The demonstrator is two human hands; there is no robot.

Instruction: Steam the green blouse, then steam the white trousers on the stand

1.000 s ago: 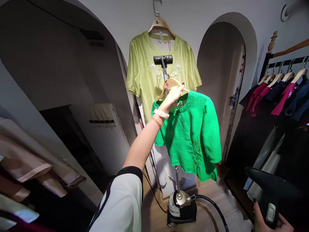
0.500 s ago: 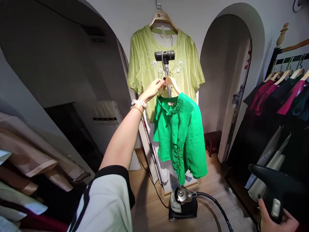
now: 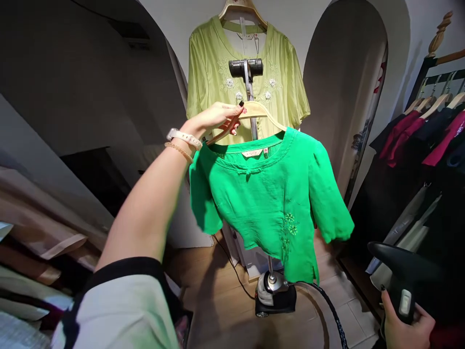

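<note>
Head view: left hand curls shut around wooden hanger bearing green blouse.

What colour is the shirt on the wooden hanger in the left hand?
The shirt is bright green, best seen in the head view.

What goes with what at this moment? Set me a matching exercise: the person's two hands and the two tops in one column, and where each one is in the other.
Things:
1. Left hand
2. Right hand
3. Bright green blouse
4. Pale lime top

Places:
A. Hanging high up, behind the steamer pole
B. Around the handle of the black steamer head
C. Holding up the wooden hanger
D. Hanging from the hanger that a hand holds up

Pairs: 1-C, 2-B, 3-D, 4-A
</note>
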